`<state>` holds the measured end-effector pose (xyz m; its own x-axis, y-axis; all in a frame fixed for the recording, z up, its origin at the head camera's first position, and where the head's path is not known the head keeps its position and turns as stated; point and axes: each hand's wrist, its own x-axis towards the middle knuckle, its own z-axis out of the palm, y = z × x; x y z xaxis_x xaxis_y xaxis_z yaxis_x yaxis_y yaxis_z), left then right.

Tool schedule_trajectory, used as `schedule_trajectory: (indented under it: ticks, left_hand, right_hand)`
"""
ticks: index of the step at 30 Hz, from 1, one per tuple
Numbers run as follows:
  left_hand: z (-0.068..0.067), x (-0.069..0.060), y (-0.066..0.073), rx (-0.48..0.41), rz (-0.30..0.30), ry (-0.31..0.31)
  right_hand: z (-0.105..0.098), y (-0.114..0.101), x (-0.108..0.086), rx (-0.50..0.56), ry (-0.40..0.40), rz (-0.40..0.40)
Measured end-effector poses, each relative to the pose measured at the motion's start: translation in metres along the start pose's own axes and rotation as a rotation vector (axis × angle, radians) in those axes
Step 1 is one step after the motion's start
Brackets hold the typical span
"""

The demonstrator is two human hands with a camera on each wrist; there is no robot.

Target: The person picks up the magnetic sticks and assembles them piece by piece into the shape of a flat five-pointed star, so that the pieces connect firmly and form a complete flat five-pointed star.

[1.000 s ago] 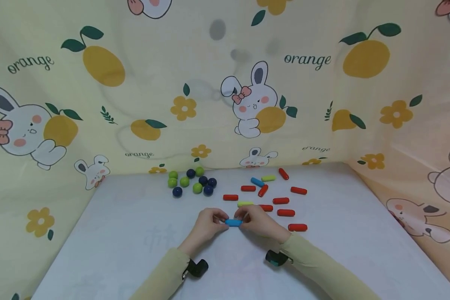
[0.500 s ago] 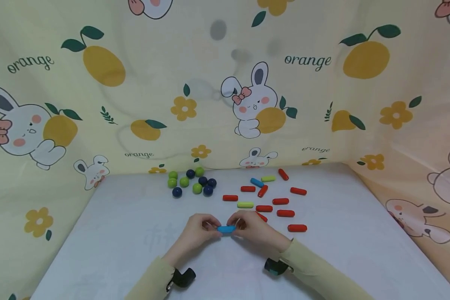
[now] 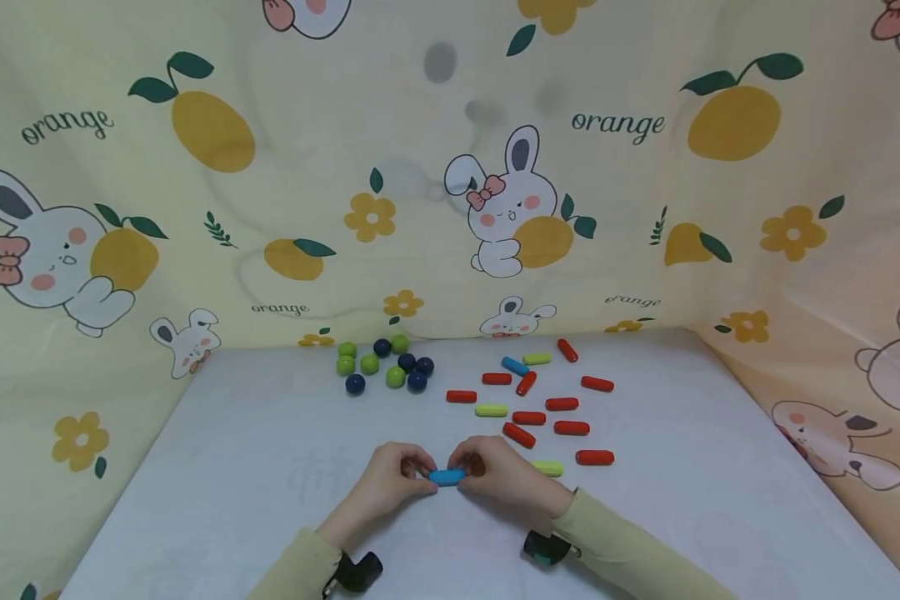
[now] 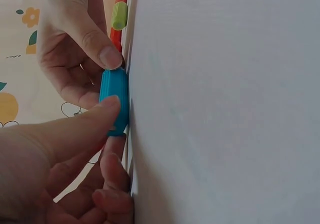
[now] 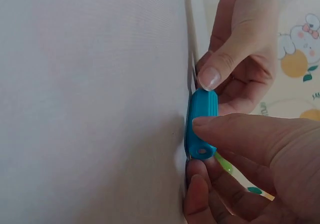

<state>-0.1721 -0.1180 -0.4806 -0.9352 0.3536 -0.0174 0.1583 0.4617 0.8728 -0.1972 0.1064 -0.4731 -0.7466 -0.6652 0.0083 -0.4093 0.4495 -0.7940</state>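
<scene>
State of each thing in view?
Held blue piece: pinched, table contact unclear
Left hand: pinches its left end
Right hand: pinches its right end
Other blue piece: lying loose
Red pieces: lying loose, scattered
Yellow-green pieces: lying loose, scattered
Green balls: loose, clustered
Dark blue balls: loose, clustered

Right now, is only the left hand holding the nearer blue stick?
No, in the head view the left hand and right hand both pinch the nearer blue stick, one at each end.
</scene>
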Motion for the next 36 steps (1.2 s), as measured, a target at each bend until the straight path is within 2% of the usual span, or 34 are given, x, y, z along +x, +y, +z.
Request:
schedule_trajectory:
  ticks: [7, 12, 15, 18, 21, 24, 26, 30, 36]
  left_hand:
    - [-0.003, -0.001, 0.001, -0.007, -0.007, -0.029]
    - [-0.019, -0.001, 0.000, -0.012, -0.015, -0.050]
    - [-0.037, 0.002, 0.002, -0.015, -0.014, 0.017]
    - [-0.058, 0.009, 0.003, -0.050, -0.008, 0.152]
    - [-0.079, 0.020, -0.003, -0.088, 0.011, 0.298]
    - [-0.097, 0.030, -0.015, -0.099, 0.020, 0.391]
    - [-0.105, 0.034, -0.023, -0.101, 0.013, 0.413]
    - [-0.116, 0.041, -0.037, -0.097, -0.002, 0.416]
    - [-0.118, 0.047, -0.046, -0.072, -0.024, 0.420]
  right_hand:
    - [0.003, -0.001, 0.000, 0.018, 0.006, 0.009]
    - [0.004, 0.000, 0.000, 0.024, 0.001, 0.011]
    - [0.004, -0.001, 0.000, 0.020, -0.003, 0.023]
    - [0.004, -0.001, -0.001, 0.011, -0.004, 0.027]
    - [0.003, -0.001, 0.000, 0.004, -0.001, 0.026]
    - [0.003, 0.000, 0.001, 0.007, -0.001, 0.031]
    - [0.003, 0.001, 0.001, 0.013, -0.003, 0.037]
    - [0.004, 0.002, 0.001, 0.023, -0.007, 0.041]
    - [0.003, 0.003, 0.001, 0.016, -0.001, 0.033]
